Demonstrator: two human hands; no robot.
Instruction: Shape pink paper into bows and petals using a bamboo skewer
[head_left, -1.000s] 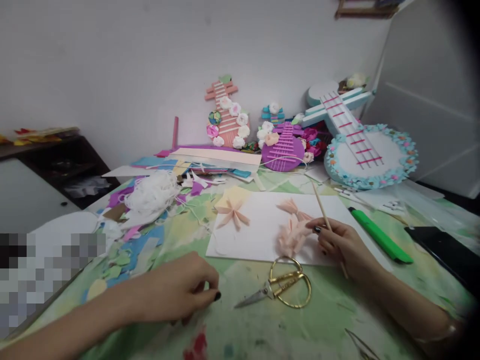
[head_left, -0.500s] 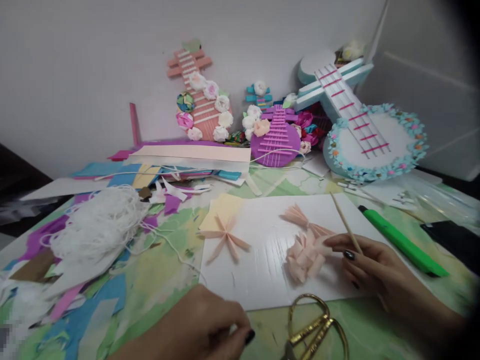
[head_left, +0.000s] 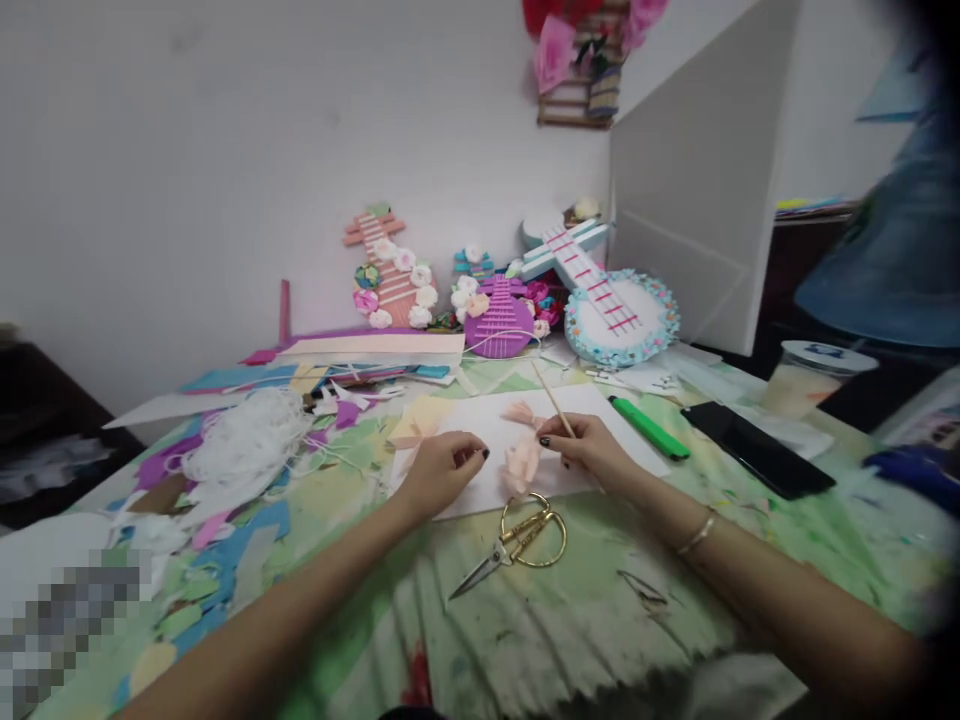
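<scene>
Gentle pinch, steady base: papercraft on my head feed

Starting at the left of the surface (head_left: 600, 620), I've got a tangled heap of white string (head_left: 241, 450) among paper scraps. I wouldn't let loose strands creep into the work.

Next, my left hand (head_left: 442, 472), above the left part of the white board (head_left: 480, 410). Fingers loosely curled, with a gap to the thumb, and I can't spot anything in there. It partly hides the folded paper star (head_left: 415, 430); no idea if they're touching. Imo that hand would do best steadying a bare bit of board, not leaning on those folds.

Middle, near side: gold-handled scissors (head_left: 506, 552), blades aimed near-left, so mind the sleeves and wrists.

Just beyond them, on the right half of the board, lies the pink paper flower (head_left: 521, 465). Its petals look easy to crush, so I'd go with tiny, light presses and no squeezing.

Then my right hand (head_left: 579, 440), fingers closed around a thin wooden stick (head_left: 551, 392) that leans with its far end toward the left. The fingertips are right by the flower's right edge; can't tell if they touch. I'd angle the stick clear of the petals.

Farther right: a green cutter-like tool (head_left: 646, 428), then a black phone (head_left: 757, 450).
</scene>
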